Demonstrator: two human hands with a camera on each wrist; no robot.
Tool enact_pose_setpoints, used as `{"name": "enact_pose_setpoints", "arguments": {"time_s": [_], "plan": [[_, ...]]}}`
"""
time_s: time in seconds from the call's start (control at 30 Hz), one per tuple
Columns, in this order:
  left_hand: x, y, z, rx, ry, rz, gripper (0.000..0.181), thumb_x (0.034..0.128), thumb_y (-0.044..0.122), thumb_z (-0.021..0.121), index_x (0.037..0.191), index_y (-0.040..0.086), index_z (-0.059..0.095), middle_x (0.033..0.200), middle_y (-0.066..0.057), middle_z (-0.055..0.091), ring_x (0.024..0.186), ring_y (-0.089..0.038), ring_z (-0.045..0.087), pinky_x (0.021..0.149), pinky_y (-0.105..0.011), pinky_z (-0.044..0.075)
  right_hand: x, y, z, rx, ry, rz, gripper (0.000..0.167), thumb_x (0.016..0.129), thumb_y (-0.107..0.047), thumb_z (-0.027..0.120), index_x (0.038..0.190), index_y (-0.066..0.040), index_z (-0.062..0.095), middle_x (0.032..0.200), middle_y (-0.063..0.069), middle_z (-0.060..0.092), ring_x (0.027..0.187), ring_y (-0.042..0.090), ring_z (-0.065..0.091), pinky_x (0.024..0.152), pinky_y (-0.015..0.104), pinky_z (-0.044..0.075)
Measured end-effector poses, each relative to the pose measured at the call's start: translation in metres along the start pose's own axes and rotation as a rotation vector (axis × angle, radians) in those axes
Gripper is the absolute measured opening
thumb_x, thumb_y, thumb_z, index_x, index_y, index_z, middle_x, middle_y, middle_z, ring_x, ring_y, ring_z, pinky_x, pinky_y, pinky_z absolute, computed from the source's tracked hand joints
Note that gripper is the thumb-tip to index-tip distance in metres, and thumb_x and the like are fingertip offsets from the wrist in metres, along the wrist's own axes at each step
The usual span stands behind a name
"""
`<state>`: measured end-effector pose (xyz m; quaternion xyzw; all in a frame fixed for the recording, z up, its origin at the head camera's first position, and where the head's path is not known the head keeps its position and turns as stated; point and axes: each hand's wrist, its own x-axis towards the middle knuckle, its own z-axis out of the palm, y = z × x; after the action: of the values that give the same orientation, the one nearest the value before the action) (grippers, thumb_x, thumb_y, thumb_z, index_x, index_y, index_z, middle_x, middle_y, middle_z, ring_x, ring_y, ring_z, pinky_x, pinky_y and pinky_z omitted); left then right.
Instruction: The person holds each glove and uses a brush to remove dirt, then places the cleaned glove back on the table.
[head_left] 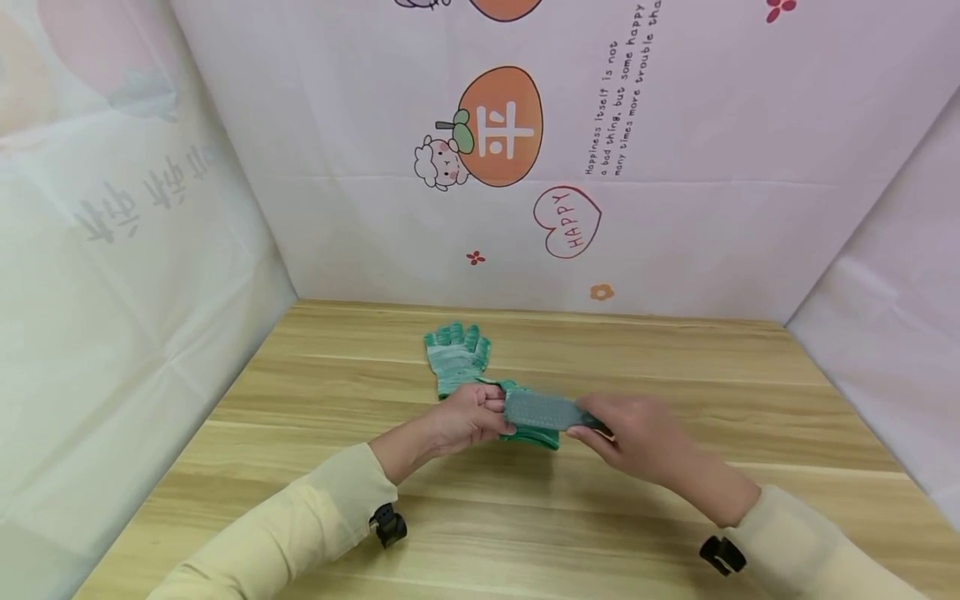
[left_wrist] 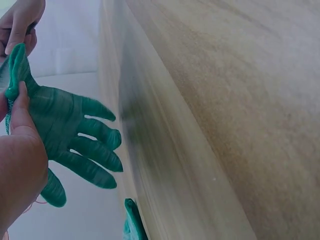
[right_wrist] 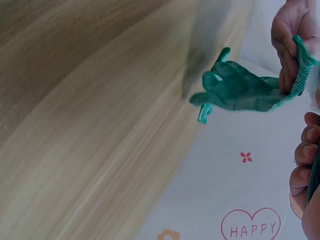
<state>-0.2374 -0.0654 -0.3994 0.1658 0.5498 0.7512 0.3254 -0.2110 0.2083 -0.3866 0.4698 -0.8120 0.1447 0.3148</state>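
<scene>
My left hand (head_left: 467,421) pinches the cuff of a green knit glove (left_wrist: 67,125) held above the table. In the right wrist view its fingers reach into the cuff of that glove (right_wrist: 240,90), whose fingers hang downward. With my right hand (head_left: 641,435) I grip the dark handle of a grey brush (head_left: 542,411). The brush head lies over the held glove in the head view and hides much of it; pale bristles show at the right wrist view's edge. A second green-and-white glove (head_left: 457,358) lies flat on the table just beyond the left hand.
The wood-grain table (head_left: 315,467) runs back to a white printed cloth wall (head_left: 360,233). White cloth also closes off the left side (head_left: 112,333) and the right side (head_left: 892,275). Each wrist wears a black device.
</scene>
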Motion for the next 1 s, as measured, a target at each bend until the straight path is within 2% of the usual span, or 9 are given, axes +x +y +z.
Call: {"name": "enact_pose_setpoints", "arguments": {"time_s": [0.07, 0.13, 0.2, 0.37, 0.6, 0.77, 1.0], "plan": [[-0.001, 0.001, 0.000, 0.009, 0.003, -0.003, 0.031, 0.0832, -0.021, 0.052, 0.076, 0.007, 0.042, 0.065, 0.004, 0.024, 0.057, -0.008, 0.027, 0.055, -0.019, 0.033, -0.001, 0.000, 0.002, 0.015, 0.002, -0.005, 0.044, 0.102, -0.048, 0.044, 0.093, -0.008, 0.061, 0.067, -0.009, 0.055, 0.052, -0.003, 0.041, 0.043, 0.014, 0.034], [-0.001, 0.002, -0.001, 0.009, 0.000, 0.003, 0.041, 0.0833, -0.021, 0.052, 0.070, 0.010, 0.031, 0.065, 0.003, 0.021, 0.057, -0.010, 0.024, 0.053, -0.020, 0.030, -0.004, 0.002, 0.002, 0.024, 0.008, -0.008, 0.044, 0.102, -0.047, 0.045, 0.093, -0.007, 0.061, 0.067, -0.008, 0.056, 0.052, -0.003, 0.042, 0.043, 0.014, 0.035], [-0.001, 0.003, -0.002, 0.014, -0.008, 0.012, 0.048, 0.0841, -0.021, 0.052, 0.070, 0.011, 0.020, 0.067, 0.001, 0.016, 0.057, -0.012, 0.017, 0.054, -0.023, 0.025, -0.006, 0.004, 0.002, 0.014, 0.009, -0.010, 0.043, 0.102, -0.046, 0.045, 0.093, -0.007, 0.061, 0.067, -0.008, 0.056, 0.051, -0.002, 0.042, 0.043, 0.014, 0.035], [-0.002, 0.003, -0.003, 0.005, -0.007, 0.007, 0.046, 0.0855, -0.020, 0.052, 0.070, 0.011, 0.022, 0.068, 0.000, 0.015, 0.058, -0.013, 0.017, 0.056, -0.024, 0.029, -0.011, 0.010, -0.003, -0.019, -0.008, -0.028, 0.043, 0.102, -0.047, 0.044, 0.093, -0.008, 0.061, 0.064, -0.010, 0.052, 0.050, -0.003, 0.038, 0.043, 0.014, 0.032], [-0.001, 0.001, -0.004, 0.006, 0.013, 0.006, 0.046, 0.0850, -0.020, 0.053, 0.070, 0.012, 0.023, 0.067, 0.000, 0.016, 0.058, -0.013, 0.018, 0.055, -0.024, 0.029, -0.015, 0.015, -0.010, -0.065, 0.011, -0.045, 0.046, 0.102, -0.048, 0.042, 0.092, -0.008, 0.062, 0.064, -0.008, 0.056, 0.049, -0.002, 0.041, 0.042, 0.016, 0.034], [-0.001, 0.000, -0.005, 0.007, 0.002, 0.013, 0.045, 0.0850, -0.020, 0.053, 0.070, 0.012, 0.024, 0.067, 0.000, 0.016, 0.058, -0.012, 0.019, 0.056, -0.023, 0.029, -0.019, 0.017, -0.012, -0.068, 0.012, -0.043, 0.045, 0.102, -0.048, 0.044, 0.093, -0.008, 0.062, 0.065, -0.007, 0.058, 0.049, -0.001, 0.045, 0.042, 0.018, 0.037], [-0.003, 0.000, -0.005, 0.006, 0.034, 0.004, 0.045, 0.0843, -0.020, 0.053, 0.071, 0.012, 0.025, 0.066, 0.001, 0.017, 0.057, -0.011, 0.021, 0.055, -0.022, 0.033, -0.019, 0.020, -0.014, -0.056, 0.022, -0.027, 0.045, 0.101, -0.047, 0.046, 0.093, -0.007, 0.064, 0.065, -0.007, 0.058, 0.048, -0.002, 0.044, 0.041, 0.018, 0.037]]}}
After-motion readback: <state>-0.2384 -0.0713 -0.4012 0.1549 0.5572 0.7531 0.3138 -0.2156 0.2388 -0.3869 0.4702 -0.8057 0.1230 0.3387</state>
